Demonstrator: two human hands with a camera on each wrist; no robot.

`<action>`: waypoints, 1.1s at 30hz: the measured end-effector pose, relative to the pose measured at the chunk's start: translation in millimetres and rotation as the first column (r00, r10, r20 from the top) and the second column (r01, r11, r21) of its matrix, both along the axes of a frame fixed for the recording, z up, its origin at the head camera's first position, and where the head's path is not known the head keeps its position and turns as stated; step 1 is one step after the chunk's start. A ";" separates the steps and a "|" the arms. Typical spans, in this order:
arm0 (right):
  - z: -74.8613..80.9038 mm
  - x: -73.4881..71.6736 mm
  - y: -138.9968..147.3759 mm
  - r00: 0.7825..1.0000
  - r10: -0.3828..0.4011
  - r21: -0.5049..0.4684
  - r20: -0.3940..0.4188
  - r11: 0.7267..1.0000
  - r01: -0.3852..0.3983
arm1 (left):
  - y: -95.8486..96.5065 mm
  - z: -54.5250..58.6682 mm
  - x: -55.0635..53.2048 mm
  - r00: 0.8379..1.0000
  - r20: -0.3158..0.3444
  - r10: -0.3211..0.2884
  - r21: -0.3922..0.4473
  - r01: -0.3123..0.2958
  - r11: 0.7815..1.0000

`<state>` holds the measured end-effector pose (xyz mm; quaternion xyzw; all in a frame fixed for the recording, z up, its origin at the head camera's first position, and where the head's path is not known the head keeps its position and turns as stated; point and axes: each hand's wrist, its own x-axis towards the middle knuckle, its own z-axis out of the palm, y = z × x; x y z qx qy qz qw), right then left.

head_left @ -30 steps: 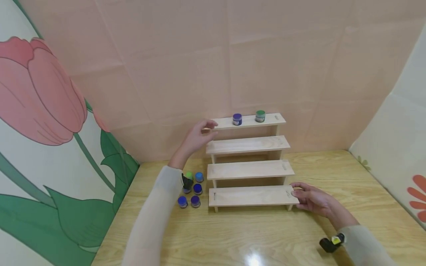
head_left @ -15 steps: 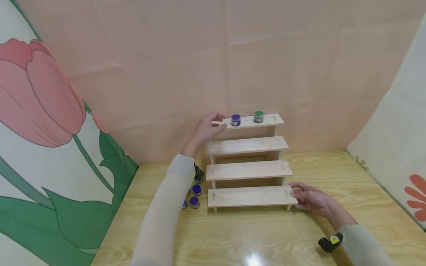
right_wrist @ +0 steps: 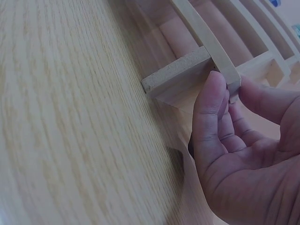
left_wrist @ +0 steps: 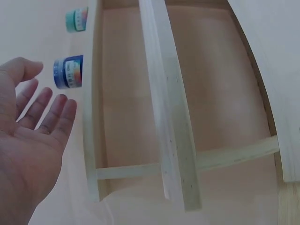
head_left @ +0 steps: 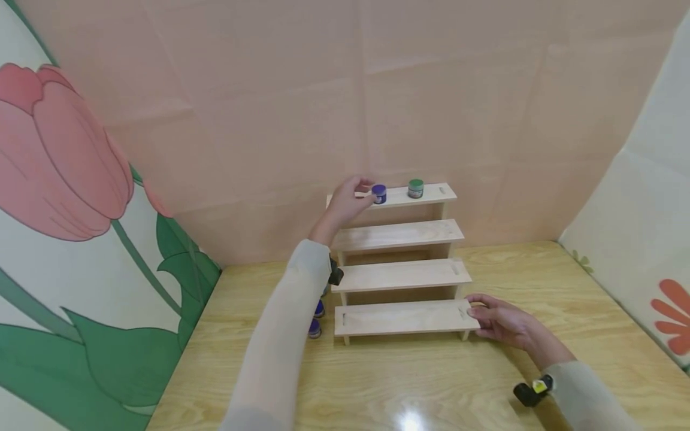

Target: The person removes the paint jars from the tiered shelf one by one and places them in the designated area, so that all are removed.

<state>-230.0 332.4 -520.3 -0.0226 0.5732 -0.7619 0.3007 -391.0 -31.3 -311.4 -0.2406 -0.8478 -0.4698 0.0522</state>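
Note:
A four-tier wooden stepped rack (head_left: pixel 404 317) stands on the table. On its top step sit a small jar with a purple-blue lid (head_left: pixel 380 194) and a green-lidded jar (head_left: pixel 415 189). My left hand (head_left: pixel 347 202) is raised beside the purple-lidded jar; the left wrist view shows its fingers spread loosely, with a gap between them and that jar (left_wrist: pixel 69 72). At the rack's lower right, my right hand (head_left: pixel 504 324) pinches the end of the bottom step, thumb against fingers, as the right wrist view shows on the board (right_wrist: pixel 220 58).
More jars (head_left: pixel 314 328) stand on the table left of the rack, partly hidden by my left forearm. A pink cloth backdrop (head_left: pixel 269 120) hangs close behind the rack. The wood-grain table (head_left: pixel 409 377) extends in front and to both sides.
My left hand has moved rightward along the top step to the purple-lidded jar, its forearm now covering more of the table jars. The right hand keeps its hold on the bottom step.

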 end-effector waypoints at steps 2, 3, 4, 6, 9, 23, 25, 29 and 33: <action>-0.4 0.5 0.1 1.000 0.002 -0.001 -0.002 1.000 -0.002 | 2.3 -1.7 -2.7 1.000 0.006 0.014 -0.005 -0.014 1.000; -0.5 0.7 0.1 1.000 0.003 -0.001 -0.003 1.000 -0.003 | 3.3 -2.4 -3.9 1.000 0.009 0.020 -0.003 -0.020 1.000; -0.5 1.0 0.2 1.000 0.002 0.001 -0.003 1.000 -0.002 | 4.3 -3.2 -5.3 1.000 0.012 0.024 -0.002 -0.024 1.000; -0.3 1.7 -0.2 1.000 0.001 0.008 -0.001 1.000 -0.001 | 6.1 -4.4 -7.2 1.000 0.011 0.029 0.002 -0.029 1.000; 0.3 3.2 -1.2 1.000 0.000 0.010 -0.001 1.000 0.000 | 8.5 -5.8 -7.9 1.000 0.012 0.023 0.009 -0.024 1.000; -1.5 2.4 -8.2 1.000 0.026 -0.016 -0.016 1.000 -0.026 | 9.3 -11.3 -10.9 0.999 0.040 0.015 0.021 -0.016 1.000; -2.3 1.7 -9.2 0.999 0.037 -0.026 -0.020 0.999 -0.038 | 8.0 -11.7 -10.7 0.999 0.039 0.019 0.020 -0.020 1.000; -3.4 0.5 -10.9 0.999 0.049 -0.039 -0.020 0.998 -0.049 | 4.6 -11.2 -8.2 0.999 0.033 0.041 0.028 -0.042 0.999; -3.9 -0.2 -12.2 0.999 0.049 -0.039 -0.012 0.998 -0.050 | -1.5 -7.7 -1.3 0.998 0.011 0.065 0.029 -0.065 0.997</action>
